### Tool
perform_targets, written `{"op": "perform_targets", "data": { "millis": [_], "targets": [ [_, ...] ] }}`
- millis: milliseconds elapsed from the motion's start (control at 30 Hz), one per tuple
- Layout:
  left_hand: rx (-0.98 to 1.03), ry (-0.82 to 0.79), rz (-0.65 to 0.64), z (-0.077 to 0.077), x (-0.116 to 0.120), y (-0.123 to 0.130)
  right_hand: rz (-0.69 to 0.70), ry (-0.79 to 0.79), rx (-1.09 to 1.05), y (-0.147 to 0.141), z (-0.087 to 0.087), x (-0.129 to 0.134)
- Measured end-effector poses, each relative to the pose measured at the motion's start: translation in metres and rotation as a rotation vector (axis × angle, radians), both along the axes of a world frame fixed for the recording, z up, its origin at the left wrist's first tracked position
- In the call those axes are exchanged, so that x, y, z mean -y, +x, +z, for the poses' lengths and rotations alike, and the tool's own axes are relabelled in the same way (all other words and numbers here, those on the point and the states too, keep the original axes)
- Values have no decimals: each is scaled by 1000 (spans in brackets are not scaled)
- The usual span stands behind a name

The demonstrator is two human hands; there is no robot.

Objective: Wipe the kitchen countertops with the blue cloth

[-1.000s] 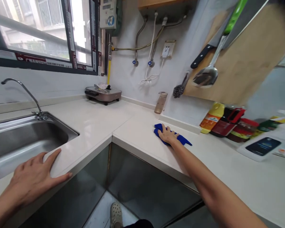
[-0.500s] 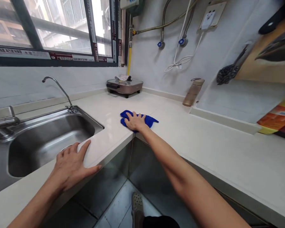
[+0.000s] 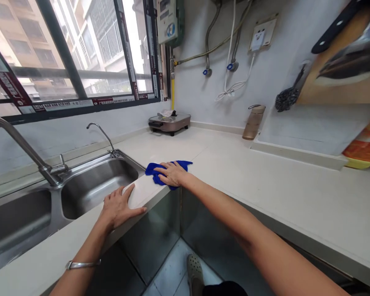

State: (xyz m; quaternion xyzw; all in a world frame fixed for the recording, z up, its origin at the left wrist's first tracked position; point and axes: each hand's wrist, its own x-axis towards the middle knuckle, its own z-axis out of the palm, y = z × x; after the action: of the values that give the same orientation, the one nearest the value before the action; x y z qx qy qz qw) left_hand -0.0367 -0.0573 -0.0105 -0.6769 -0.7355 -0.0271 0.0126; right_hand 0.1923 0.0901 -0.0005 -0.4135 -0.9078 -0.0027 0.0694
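A blue cloth (image 3: 157, 169) lies bunched on the white countertop (image 3: 234, 172) at its inner corner, with its left end close to the sink's edge. My right hand (image 3: 172, 173) presses down on this cloth, fingers stretched over it; the palm covers part of the fabric. On the counter's front strip beside the sink, my left hand (image 3: 119, 207) rests with fingers spread, the thumb out along the front edge. It holds nothing.
A double steel sink (image 3: 57, 205) with a faucet (image 3: 49, 172) and a slim spout (image 3: 103, 133) lies to the left. An electric pan (image 3: 171, 123) sits in the back corner. A brown bottle (image 3: 253, 123) stands by the wall, near a cutting board (image 3: 311, 92).
My right hand has slid the cloth left toward the sink. My left hand stays on the counter strip. The view has shifted, showing more of the sink and window.
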Motion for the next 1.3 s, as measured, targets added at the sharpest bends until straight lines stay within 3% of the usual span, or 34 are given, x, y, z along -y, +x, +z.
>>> {"op": "perform_targets", "data": {
  "millis": [200,367,533,700,833,1033,1300],
  "targets": [
    [41,20,-8,1,1,-3,-323,-37,-40,64,1,-20],
    [28,30,-12,1,-3,-4,-352,-31,-38,135,-9,-15],
    [38,13,-8,1,-8,-5,-405,-13,4,226,-15,17],
    [34,12,-19,3,-10,-5,-461,80,36,316,-27,72],
    [6,-7,-21,8,-8,-1,-518,114,23,368,-34,130],
    [-19,-31,-31,13,-5,0,-614,107,-16,416,-38,223],
    [-84,-53,-5,8,-11,0,-540,372,50,471,-71,332]
  ]
}}
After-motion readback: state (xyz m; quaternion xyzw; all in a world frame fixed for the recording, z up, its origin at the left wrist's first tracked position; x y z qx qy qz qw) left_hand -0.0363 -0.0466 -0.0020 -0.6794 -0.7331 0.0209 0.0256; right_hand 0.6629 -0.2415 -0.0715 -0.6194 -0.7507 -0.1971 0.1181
